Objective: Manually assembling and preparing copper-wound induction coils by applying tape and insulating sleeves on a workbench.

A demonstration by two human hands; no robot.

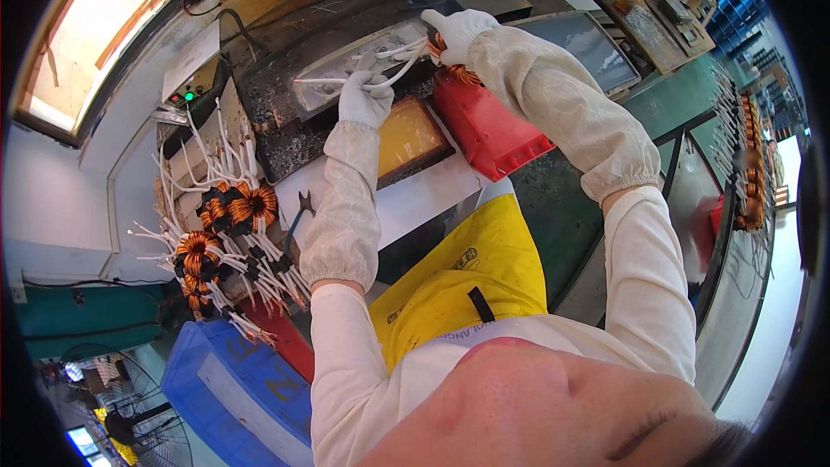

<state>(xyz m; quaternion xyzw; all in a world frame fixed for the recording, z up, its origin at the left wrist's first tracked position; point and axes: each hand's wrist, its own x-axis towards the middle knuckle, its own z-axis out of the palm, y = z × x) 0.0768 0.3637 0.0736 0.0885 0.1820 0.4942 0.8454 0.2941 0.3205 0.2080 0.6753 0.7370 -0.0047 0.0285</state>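
My right hand (467,35), in a white glove, grips a toroidal coil (436,41) with copper winding and black wrap. White sleeved leads (402,54) run left from that coil over a shallow grey metal tray (313,108). At the tray's near edge my gloved left hand (365,99) is closed on one of these leads, whose tip points left. Just below my right hand, another copper coil (463,75) shows at the far end of a red plastic bin (493,125). A framed pan with a yellow-amber surface (406,140) lies close to my left hand.
Several coils with white leads (253,206) are heaped at the left, beside cutting pliers (299,212). A control box with a green light (192,86) stands behind them. A blue crate (233,389) is at lower left; more coils (750,164) line the right side.
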